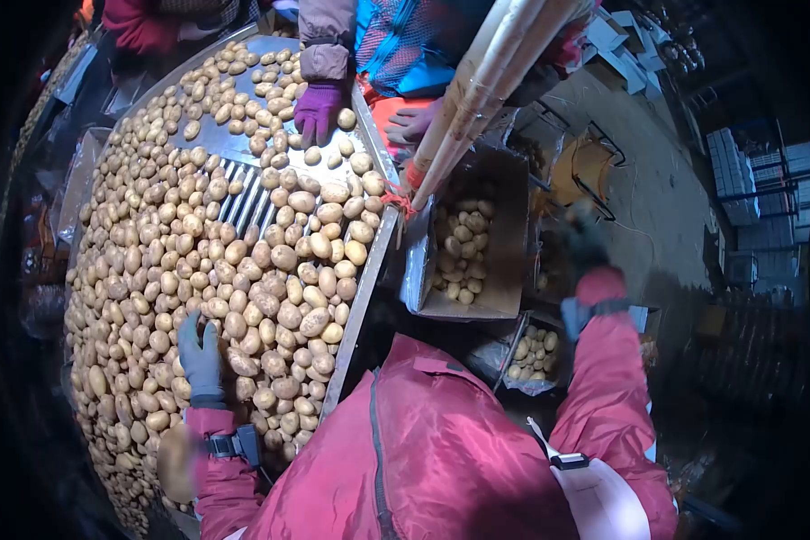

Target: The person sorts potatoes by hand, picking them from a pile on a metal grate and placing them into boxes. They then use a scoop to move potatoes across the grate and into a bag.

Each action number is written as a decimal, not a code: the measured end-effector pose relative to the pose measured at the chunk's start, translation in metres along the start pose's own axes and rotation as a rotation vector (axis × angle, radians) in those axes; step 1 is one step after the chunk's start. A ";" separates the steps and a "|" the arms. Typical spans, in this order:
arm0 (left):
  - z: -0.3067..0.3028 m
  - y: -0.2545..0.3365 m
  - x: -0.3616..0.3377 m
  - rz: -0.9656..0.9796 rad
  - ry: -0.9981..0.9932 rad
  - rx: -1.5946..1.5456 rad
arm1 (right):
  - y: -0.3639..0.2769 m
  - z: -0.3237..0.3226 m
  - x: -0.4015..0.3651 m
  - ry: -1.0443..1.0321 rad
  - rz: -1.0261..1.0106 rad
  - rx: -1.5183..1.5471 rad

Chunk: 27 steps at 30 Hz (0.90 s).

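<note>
Many pale brown potatoes (135, 297) cover a wide sorting table on my left. My left hand (200, 357), in a grey glove, reaches in among them. Its thumb and fingers are apart around a small gap, and no potato shows in its grasp. Off to the right, my right hand (587, 241) is stretched out in a dark glove, smeared by motion. A pale blurred patch shows at its fingertips; whether it holds anything I cannot make out. Beyond and below this hand are boxes, including an open cardboard box (499, 270) partly filled with potatoes (463, 238).
A metal rim (362, 310) edges the table beside me. Metal bars (246, 193) show between potatoes. A co-worker's purple-gloved hand (319, 112) rests at the far end. Upright poles (477, 90) stand by the rim. A smaller lined box (533, 355) holds potatoes.
</note>
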<state>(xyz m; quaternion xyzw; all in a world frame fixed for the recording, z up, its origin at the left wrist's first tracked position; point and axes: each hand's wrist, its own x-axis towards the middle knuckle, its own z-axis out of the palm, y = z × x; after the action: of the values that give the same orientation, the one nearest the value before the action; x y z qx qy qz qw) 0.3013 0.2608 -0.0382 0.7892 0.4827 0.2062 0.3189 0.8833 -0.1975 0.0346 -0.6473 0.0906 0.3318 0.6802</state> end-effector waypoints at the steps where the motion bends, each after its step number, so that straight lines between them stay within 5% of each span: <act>1: -0.001 0.001 0.000 0.035 0.006 0.077 | -0.024 0.012 -0.021 -0.096 0.002 0.124; 4: -0.001 0.018 -0.001 0.067 0.036 0.144 | 0.086 -0.107 0.118 -0.267 -0.560 -0.969; 6: 0.005 0.007 -0.013 -0.010 0.083 0.005 | 0.112 -0.030 0.074 -0.334 0.018 -0.144; 8: -0.002 0.018 -0.029 0.033 0.073 0.283 | 0.070 0.154 -0.055 -0.496 0.266 -0.225; 9: -0.002 0.016 -0.038 0.055 0.162 0.317 | 0.101 0.190 -0.062 -0.621 0.289 -0.162; 10: -0.009 0.010 -0.042 -0.043 0.047 0.452 | 0.125 0.227 -0.071 -0.733 0.297 -0.196; 11: -0.013 0.000 -0.056 0.149 0.152 0.385 | 0.143 0.258 -0.083 -0.832 0.291 -0.231; 13: -0.039 0.050 -0.070 -0.036 0.181 0.288 | 0.155 0.313 -0.114 -1.049 0.340 -0.360; 15: -0.050 0.018 -0.107 -0.048 0.222 0.444 | 0.185 0.348 -0.134 -1.239 0.412 -0.512; 18: -0.053 -0.021 -0.160 -0.203 0.345 0.569 | 0.240 0.374 -0.176 -1.641 0.225 -0.717; 20: -0.057 0.023 -0.172 -0.177 0.300 0.621 | 0.257 0.381 -0.197 -1.927 0.033 -0.666; 21: -0.051 0.041 -0.169 -0.135 0.245 0.657 | 0.255 0.389 -0.204 -1.990 -0.064 -0.754; 24: 0.021 -0.029 -0.159 -0.228 0.420 0.857 | 0.241 0.406 -0.212 -1.966 0.158 -0.934; 27: -0.010 0.045 -0.100 -0.255 0.280 0.447 | 0.230 0.409 -0.191 -1.906 0.003 -0.972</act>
<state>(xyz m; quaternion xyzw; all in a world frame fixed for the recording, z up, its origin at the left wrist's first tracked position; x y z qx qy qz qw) 0.2790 0.1595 -0.0013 0.7367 0.6508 0.1598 0.0907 0.4817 0.1105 0.0113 -0.3228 -0.6192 0.7022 0.1391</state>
